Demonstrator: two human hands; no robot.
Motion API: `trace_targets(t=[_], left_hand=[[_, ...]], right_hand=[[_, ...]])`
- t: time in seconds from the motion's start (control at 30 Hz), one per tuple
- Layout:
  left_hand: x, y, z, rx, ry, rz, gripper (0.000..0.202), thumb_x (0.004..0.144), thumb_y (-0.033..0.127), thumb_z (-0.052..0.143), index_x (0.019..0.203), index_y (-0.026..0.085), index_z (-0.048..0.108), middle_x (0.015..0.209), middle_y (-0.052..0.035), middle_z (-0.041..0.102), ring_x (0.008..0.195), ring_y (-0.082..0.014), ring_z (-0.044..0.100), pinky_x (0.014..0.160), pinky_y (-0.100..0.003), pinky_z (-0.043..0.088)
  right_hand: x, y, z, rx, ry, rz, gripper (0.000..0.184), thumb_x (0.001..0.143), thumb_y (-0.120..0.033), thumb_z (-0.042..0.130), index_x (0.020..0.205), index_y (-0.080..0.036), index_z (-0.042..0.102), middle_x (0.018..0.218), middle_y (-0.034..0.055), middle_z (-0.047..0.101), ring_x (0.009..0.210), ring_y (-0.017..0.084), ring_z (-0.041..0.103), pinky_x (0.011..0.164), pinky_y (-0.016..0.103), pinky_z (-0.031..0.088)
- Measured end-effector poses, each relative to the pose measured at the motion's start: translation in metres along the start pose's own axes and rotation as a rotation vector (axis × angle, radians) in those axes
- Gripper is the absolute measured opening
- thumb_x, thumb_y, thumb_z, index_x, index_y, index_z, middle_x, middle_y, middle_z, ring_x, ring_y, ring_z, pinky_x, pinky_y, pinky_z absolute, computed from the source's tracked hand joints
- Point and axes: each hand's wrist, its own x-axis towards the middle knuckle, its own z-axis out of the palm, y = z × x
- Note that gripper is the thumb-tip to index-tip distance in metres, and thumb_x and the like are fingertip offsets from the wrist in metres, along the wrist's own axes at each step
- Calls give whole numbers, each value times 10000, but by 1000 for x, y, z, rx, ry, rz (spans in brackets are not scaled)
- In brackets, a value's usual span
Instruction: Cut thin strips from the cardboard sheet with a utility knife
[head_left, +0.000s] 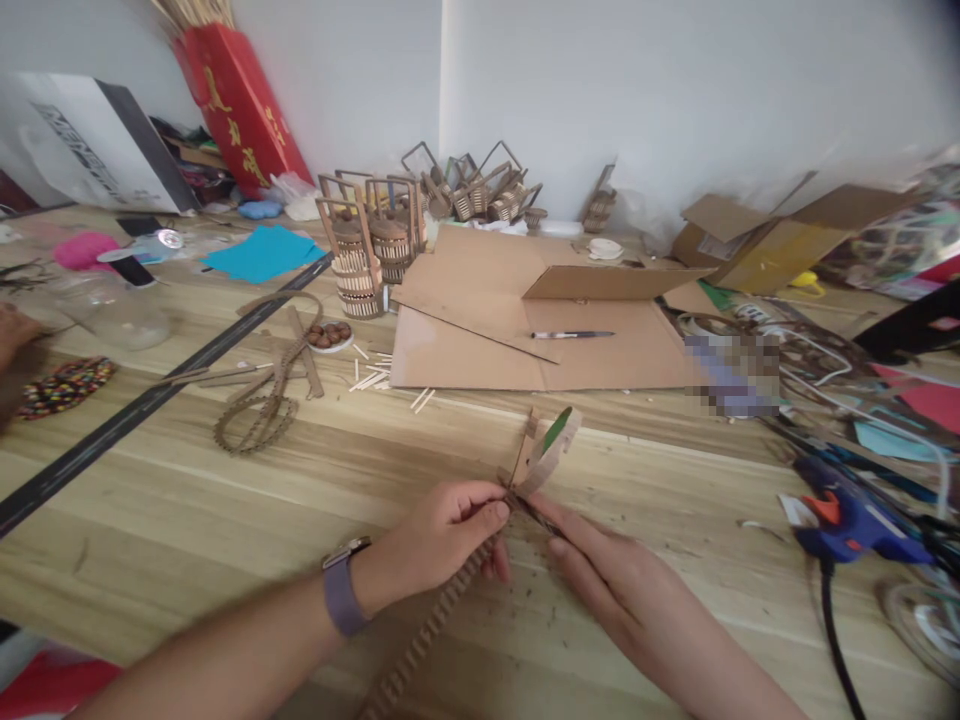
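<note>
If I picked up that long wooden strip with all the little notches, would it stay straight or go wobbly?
Probably wobbly: the notched strip looks slit all along, and a matching strip lies curled in a loop on the table. It looks thin, so likely light. The left hand and right hand pinch it gently, so maybe snappable.

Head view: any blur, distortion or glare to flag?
Head view: wide-angle bending of the table edges and ruler; corners soft; a pixelated patch right of the cardboard; even daylight, faint shadows, no glare; both hands sharp.
</note>
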Motion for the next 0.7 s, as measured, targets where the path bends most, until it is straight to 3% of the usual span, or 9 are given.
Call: trace_targets(t=[0.1,0.23,0.33,0.43,0.6,0.7], left_hand=[[0,-1,1,-3,4,-12,402,951,520,487,947,140,617,635,-18,657,550,-119,576,562,-219,467],[-1,-2,2,17,38,-35,385,937,523,497,856,154,573,630,-24,662,546,-125,578,562,-226,460],[-2,-1,2,25,48,-43,369,935,515,494,863,159,559,638,-26,668,560,-128,587,575,-229,462],[-2,1,3,32,46,-53,359,932,510,493,877,160,552,642,-23,666,569,-127,593,580,-229,464],[-2,5,4,38,49,-68,373,910,529,512,855,162,543,638,-19,652,565,-125,590,580,-231,465],[-1,5,5,48,42,-62,370,910,522,512,870,157,555,642,-19,648,571,-126,585,579,-230,461]], right_hand=[[0,-1,-7,55,-87,42,460,1001,-376,330,1415,-262,496,1388,35,577,1263,193,548,1022,368,479],[-3,11,-23,-81,-152,201,531,961,-479,357,1442,-270,436,1342,60,620,1169,238,628,920,394,548],[-8,31,-31,-327,-105,440,457,935,-488,365,1269,-239,551,1061,95,758,925,294,730,704,398,580],[-14,52,-32,-538,-58,566,365,934,-451,366,1108,-211,578,786,90,757,684,310,730,519,369,498],[-15,61,-22,-707,203,355,292,908,-412,441,1015,-204,615,914,132,715,773,329,703,571,411,493],[-6,41,-12,-541,348,121,294,925,-415,467,1062,-212,630,981,127,696,857,308,687,686,443,534]])
